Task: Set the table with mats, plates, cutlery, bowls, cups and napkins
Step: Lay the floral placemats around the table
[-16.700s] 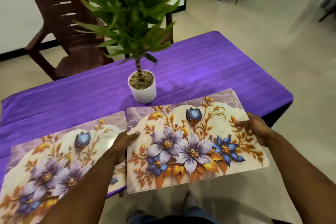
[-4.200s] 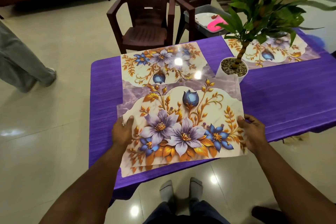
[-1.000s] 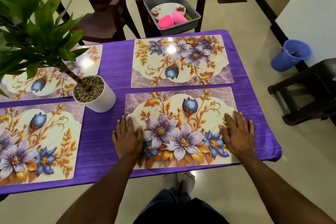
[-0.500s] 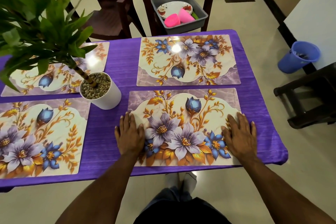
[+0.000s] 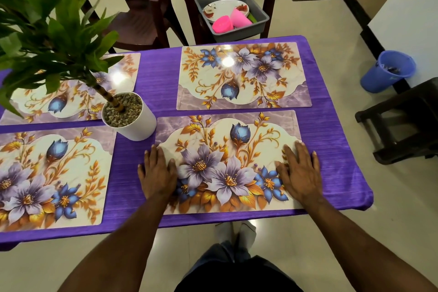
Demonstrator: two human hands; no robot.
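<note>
On the purple table (image 5: 147,73), we press the near mat (image 5: 227,163) flat.
Our left hand (image 5: 157,174) lies at its 9 o'clock edge, our right hand (image 5: 299,173) at 3 o'clock, fingers straight; the gray tub (image 5: 258,28) of dishes sits at 12 o'clock.

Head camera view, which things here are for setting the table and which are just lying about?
For the job: four floral mats, nearest; grey tub holding plates and pink cups.
Lying about: potted plant, blue bucket, chairs.
</note>
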